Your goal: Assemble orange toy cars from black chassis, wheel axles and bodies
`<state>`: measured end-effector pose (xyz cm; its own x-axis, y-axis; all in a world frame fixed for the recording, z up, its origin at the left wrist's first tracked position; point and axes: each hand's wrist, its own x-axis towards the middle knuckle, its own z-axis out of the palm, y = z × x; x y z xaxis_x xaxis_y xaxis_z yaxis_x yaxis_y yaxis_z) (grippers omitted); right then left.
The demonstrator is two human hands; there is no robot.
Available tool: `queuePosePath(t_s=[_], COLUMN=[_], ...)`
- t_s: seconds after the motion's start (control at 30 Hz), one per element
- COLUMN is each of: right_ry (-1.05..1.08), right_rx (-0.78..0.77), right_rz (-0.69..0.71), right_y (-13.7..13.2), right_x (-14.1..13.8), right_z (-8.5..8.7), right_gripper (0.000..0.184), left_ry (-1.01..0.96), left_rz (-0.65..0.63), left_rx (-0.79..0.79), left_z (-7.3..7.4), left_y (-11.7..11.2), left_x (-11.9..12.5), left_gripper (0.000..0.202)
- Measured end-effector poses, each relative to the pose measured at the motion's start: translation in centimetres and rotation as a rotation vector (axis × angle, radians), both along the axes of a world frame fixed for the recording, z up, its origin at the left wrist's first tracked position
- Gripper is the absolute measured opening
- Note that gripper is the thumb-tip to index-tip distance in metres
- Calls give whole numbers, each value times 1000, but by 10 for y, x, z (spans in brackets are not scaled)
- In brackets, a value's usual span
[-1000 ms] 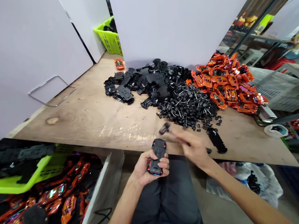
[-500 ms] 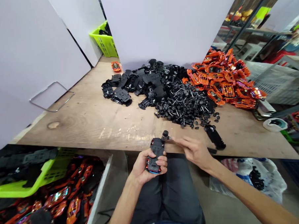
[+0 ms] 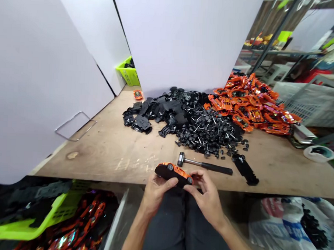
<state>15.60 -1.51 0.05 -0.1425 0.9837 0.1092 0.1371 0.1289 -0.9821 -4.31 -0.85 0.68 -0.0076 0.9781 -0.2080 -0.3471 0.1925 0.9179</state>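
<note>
Holding orange toy car (image 3: pixel 173 172), left hand (image 3: pixel 157 194), right hand (image 3: pixel 206 202); both grips clamped on it; lower edge hidden.

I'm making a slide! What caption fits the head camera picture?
Left hand and right hand hold an orange toy car by a small hammer on a plywood table.

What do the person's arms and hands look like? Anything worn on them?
The left hand and right hand are bare: no gloves, and no ring or watch shows. The forearms are bare too, with no sleeves in view. Dark grey trousers show beneath them.
</note>
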Motion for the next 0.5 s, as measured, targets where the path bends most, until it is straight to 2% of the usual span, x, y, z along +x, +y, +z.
queuePosePath(t_s=[0.1,0.2,0.33,0.5], right_ry=[-128,-255,-267,-222], right_rx=[82,216,272,327], right_rz=[-23,26,20,-86], right_y=[8,22,26,20], right_x=[4,17,23,7], right_z=[-12,-22,-30,-32], right_gripper=[28,36,31,31], left_ry=[353,570,560,565], left_rz=[-196,-326,-279,-215], left_rx=[112,259,292,274], left_z=[3,-6,-25,-28], left_y=[20,29,28,26], left_x=[-18,-24,-16,-14], left_gripper=[40,40,34,28])
